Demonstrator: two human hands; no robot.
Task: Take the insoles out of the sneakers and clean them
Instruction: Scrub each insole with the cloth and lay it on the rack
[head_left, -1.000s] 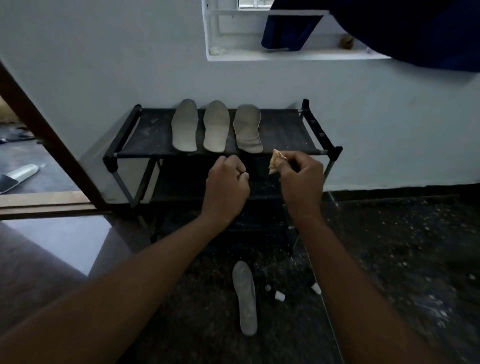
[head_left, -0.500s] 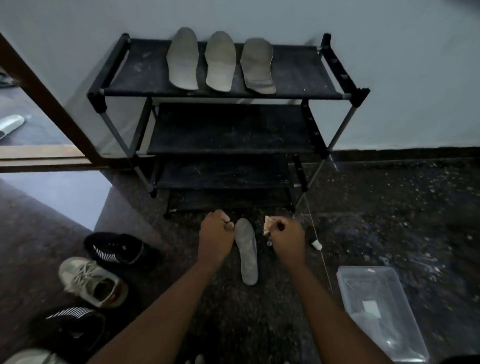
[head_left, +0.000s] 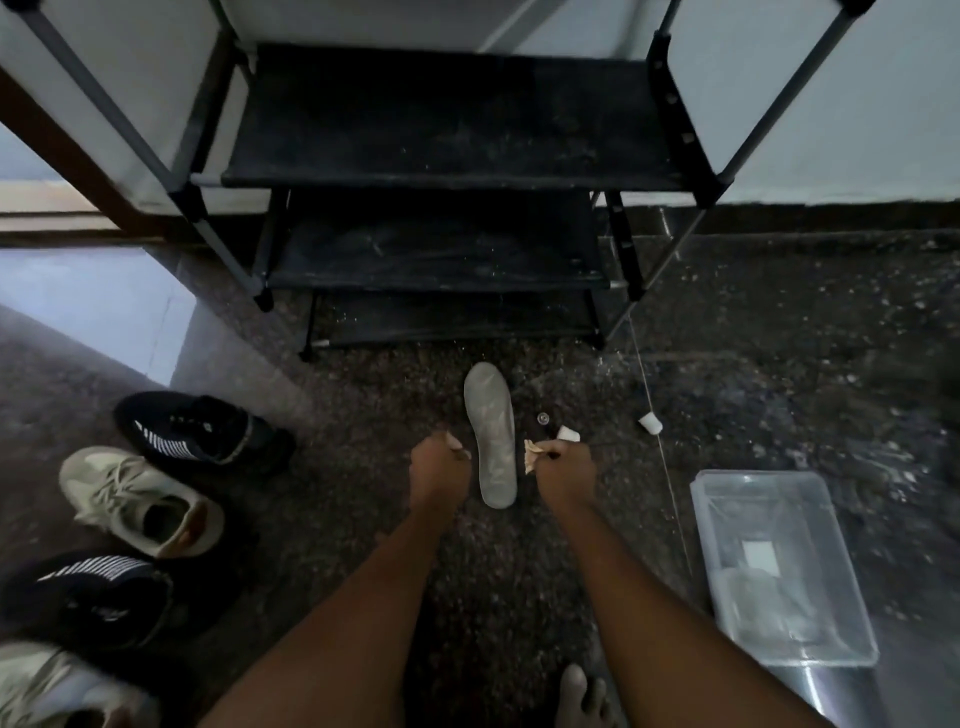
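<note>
One insole (head_left: 491, 436): flat on floor (head_left: 363, 415).
Left hand (head_left: 439, 470): beside it, curled, apparently empty.
Right hand (head_left: 566, 467): pinching tan rag (head_left: 530, 457).

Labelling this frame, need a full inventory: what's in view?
shoe rack: 1, black, against wall
insole: 1, grey, floor before shoe rack
black sneakers: 2, white-striped, floor left
beige sneakers: 2, beige, floor left
plastic box: 1, clear, floor right
caps: 2, white, floor right of insole
cloth scrap: 1, tan, right of insole
left hand: 1, curled, left of insole
right hand: 1, grips cloth scrap
foot: 1, bare, bottom edge
</note>
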